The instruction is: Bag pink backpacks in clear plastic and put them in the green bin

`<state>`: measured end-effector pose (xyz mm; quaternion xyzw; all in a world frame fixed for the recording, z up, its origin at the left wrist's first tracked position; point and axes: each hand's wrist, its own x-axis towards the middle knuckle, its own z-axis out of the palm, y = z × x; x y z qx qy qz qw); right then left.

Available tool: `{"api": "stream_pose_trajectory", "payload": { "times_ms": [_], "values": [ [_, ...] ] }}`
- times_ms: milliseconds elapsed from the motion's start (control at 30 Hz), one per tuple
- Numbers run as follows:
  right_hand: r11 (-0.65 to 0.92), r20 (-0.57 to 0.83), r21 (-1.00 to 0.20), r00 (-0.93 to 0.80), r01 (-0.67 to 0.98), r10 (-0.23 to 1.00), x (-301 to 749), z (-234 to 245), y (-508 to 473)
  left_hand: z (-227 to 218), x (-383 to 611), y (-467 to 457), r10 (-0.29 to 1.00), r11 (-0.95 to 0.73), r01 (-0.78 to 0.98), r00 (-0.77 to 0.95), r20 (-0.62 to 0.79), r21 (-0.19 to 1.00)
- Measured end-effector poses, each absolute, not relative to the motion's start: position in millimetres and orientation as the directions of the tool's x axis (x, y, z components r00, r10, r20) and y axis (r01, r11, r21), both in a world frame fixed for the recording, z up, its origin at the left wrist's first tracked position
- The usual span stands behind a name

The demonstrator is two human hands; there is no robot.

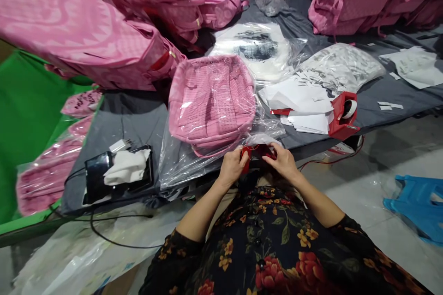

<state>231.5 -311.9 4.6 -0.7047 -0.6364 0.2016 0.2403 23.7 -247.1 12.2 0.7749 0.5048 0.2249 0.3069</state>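
A pink backpack (211, 97) lies inside a clear plastic bag (180, 156) on the grey table (138, 120), straight ahead of me. At the table's near edge both hands meet on the bag's open end, where a small red object (258, 150) shows between them. My left hand (232, 166) is closed, pinching the plastic and the red object's left side. My right hand (283, 160) is closed on its right side. What the red object is, I cannot make out.
A red tape dispenser (342, 117) and a stack of white papers (304, 101) lie to the right. Several pink backpacks (86, 32) are piled at the back. A black device with a white cloth (117, 170) sits left. A blue stool (418, 207) stands on the floor.
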Motion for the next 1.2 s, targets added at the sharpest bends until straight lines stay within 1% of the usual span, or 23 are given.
{"api": "stream_pose_trajectory", "payload": {
  "times_ms": [67,100,133,167,233,300,333,367,433,500,533,600,633,700,733,800,867,900,933,1000,1067,1133,1200],
  "values": [
    [-0.062,0.014,-0.567,0.085,0.822,0.996,234,17,-318,12,25,-250,0.916,-0.346,0.757,0.401,0.023,0.555],
    [-0.042,0.03,-0.532,0.069,0.846,0.997,234,23,-321,13,28,-252,0.914,-0.353,0.783,0.406,0.009,0.512],
    [-0.021,0.047,-0.489,0.05,0.872,0.998,233,27,-324,15,30,-254,0.911,-0.355,0.787,0.412,-0.002,0.504],
    [0.002,0.054,-0.45,0.025,0.893,0.998,230,30,-326,16,34,-257,0.907,-0.352,0.771,0.422,-0.012,0.531],
    [0.051,0.034,-0.42,-0.041,0.906,0.999,223,32,-330,20,40,-262,0.889,-0.313,0.672,0.456,-0.042,0.671],
    [0.07,0.001,-0.439,-0.077,0.896,0.997,216,31,-332,24,43,-266,0.855,-0.243,0.51,0.515,-0.067,0.825],
    [0.064,-0.012,-0.451,-0.078,0.89,0.997,213,29,-332,24,44,-266,0.836,-0.216,0.436,0.545,-0.066,0.874],
    [0.051,-0.025,-0.456,-0.07,0.888,0.997,211,28,-333,24,43,-266,0.817,-0.206,0.382,0.574,-0.057,0.901],
    [0.001,-0.067,-0.428,-0.033,0.904,0.997,208,24,-333,21,38,-264,0.774,-0.259,0.344,0.633,-0.019,0.903],
    [-0.063,-0.144,-0.352,0.012,0.934,0.99,206,21,-333,15,33,-260,0.72,-0.386,0.364,0.693,0.03,0.848],
    [-0.086,-0.184,-0.309,0.029,0.947,0.983,206,19,-335,12,30,-258,0.694,-0.471,0.383,0.717,0.066,0.795],
    [-0.079,-0.218,-0.263,0.02,0.961,0.976,208,16,-340,6,27,-253,0.652,-0.655,0.443,0.741,0.162,0.612],
    [-0.046,-0.19,-0.271,-0.006,0.962,0.982,209,14,-344,4,26,-250,0.622,-0.736,0.467,0.752,0.217,0.489],
    [0.037,-0.028,-0.297,-0.048,0.954,0.998,213,12,-353,4,27,-241,0.514,-0.857,0.461,0.801,0.307,0.232],
    [0.064,0.079,-0.296,-0.042,0.953,0.996,216,11,-356,5,29,-236,0.431,-0.902,0.414,0.839,0.332,0.124],
    [0.054,0.263,-0.265,0.018,0.963,0.965,220,8,-357,8,35,-225,0.219,-0.971,0.238,0.918,0.331,-0.017],
    [-0.009,0.342,-0.245,0.095,0.969,0.935,224,1,-351,12,44,-215,0.017,-0.997,0.038,0.962,0.273,-0.073],
    [-0.036,0.345,-0.257,0.127,0.966,0.93,226,-3,-345,13,48,-210,-0.056,-0.996,-0.038,0.97,0.235,-0.08],
    [-0.058,0.335,-0.287,0.156,0.956,0.929,229,-8,-339,15,52,-208,-0.098,-0.993,-0.083,0.975,0.2,-0.081],
    [-0.097,0.302,-0.38,0.222,0.92,0.927,235,-15,-328,18,55,-206,-0.084,-0.995,-0.072,0.981,0.175,-0.072],
    [-0.131,0.287,-0.462,0.288,0.877,0.914,244,-16,-321,20,54,-208,-0.001,-0.999,0.01,0.977,0.213,-0.049],
    [-0.147,0.289,-0.503,0.326,0.852,0.9,251,-12,-319,22,50,-211,0.057,-0.997,0.068,0.962,0.266,-0.032],
    [-0.129,0.276,-0.538,0.318,0.833,0.907,253,-6,-317,22,47,-214,0.052,-0.997,0.066,0.957,0.287,-0.04]
  ]
}}
